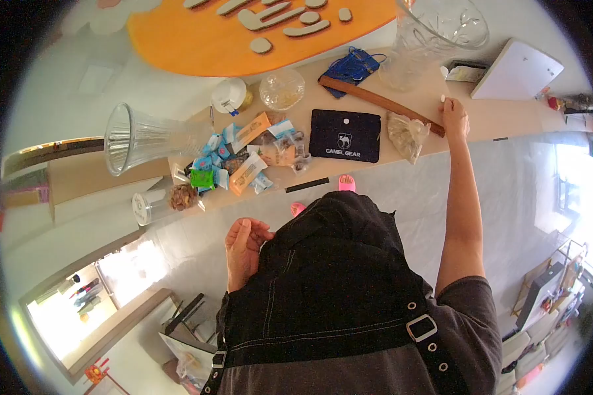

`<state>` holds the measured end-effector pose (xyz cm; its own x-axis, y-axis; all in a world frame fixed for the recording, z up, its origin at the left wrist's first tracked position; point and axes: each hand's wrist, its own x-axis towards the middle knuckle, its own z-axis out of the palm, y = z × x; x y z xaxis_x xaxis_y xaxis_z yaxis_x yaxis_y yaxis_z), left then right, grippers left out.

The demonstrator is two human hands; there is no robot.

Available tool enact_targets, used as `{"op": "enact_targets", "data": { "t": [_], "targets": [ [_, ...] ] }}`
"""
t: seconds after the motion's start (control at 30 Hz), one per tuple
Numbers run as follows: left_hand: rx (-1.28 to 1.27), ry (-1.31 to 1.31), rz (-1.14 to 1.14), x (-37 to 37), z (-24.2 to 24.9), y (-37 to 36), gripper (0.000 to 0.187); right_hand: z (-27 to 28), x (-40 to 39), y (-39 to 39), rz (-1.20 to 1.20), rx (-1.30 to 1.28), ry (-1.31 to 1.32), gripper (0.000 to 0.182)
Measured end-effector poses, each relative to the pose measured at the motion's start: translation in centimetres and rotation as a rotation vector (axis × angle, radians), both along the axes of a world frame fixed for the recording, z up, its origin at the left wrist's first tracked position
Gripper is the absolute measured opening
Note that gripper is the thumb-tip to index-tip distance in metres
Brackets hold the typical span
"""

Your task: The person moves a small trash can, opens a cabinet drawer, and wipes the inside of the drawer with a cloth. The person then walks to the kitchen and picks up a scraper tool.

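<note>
My right hand (456, 118) is at the right of the tabletop, its fingers closed on a small white object (443, 99) at the fingertips. Beside it lies the right end of a brown wooden stick (382, 102), which slants across the table and overlaps a blue item (352, 68). A clear bag with pale contents (406, 136) lies left of this hand, and a black Camel Gear pouch (344, 135) is further left. My left hand (244, 247) hovers beside my black apron, fingers curled in, with nothing visible in them.
Wrapped snack packets (247, 172) crowd the table's left part, near a ribbed glass vase (122, 139), a lidded glass bowl (282, 89) and a clear jar (141, 208). A large glass vase (408, 59) and a white panel (517, 71) stand at the back right.
</note>
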<state>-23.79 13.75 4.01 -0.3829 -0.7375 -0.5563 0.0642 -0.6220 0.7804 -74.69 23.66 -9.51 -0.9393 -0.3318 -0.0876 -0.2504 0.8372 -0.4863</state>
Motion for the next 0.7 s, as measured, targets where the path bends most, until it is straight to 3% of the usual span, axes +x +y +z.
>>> {"op": "enact_targets", "data": {
  "t": [0.7],
  "targets": [
    [0.051, 0.029, 0.055, -0.4, -0.5, -0.5, 0.020, 0.8, 1.3, 0.0, -0.020, -0.145, 0.024, 0.025]
  ]
}}
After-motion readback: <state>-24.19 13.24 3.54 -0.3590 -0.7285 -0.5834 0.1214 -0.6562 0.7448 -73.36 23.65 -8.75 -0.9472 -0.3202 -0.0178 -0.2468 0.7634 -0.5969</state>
